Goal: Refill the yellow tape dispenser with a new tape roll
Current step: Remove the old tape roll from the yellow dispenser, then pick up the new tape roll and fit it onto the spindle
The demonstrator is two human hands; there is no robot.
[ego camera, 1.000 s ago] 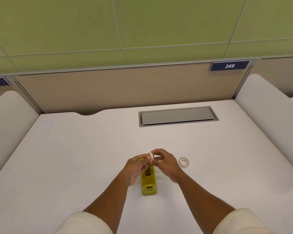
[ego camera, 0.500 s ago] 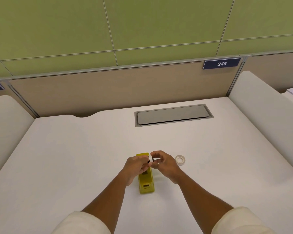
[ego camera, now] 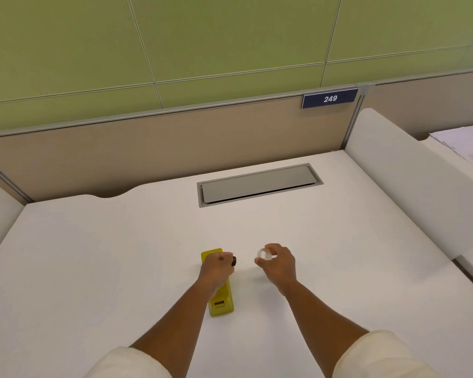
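The yellow tape dispenser [ego camera: 222,302] lies lengthwise on the white desk [ego camera: 93,268], near the front middle. My left hand [ego camera: 216,268] hovers over the dispenser's far half and pinches a small black spindle [ego camera: 233,261] between its fingertips. To the right, my right hand [ego camera: 279,264] holds a small white tape ring [ego camera: 262,254] in its fingertips, just above the desk. The two hands are apart. The loose tape roll that lay right of the dispenser is out of sight where my right hand now is.
A grey cable hatch [ego camera: 260,184] is set into the desk's far middle. Beige partitions and a sign reading 249 [ego camera: 329,98] close off the back. White side panels [ego camera: 410,186] flank the desk, and papers [ego camera: 467,144] lie beyond the right one.
My hands were together over the dispenser, holding the white ring on the spindle. They have pulled apart: the left keeps the black spindle, the right carried the ring to the right.
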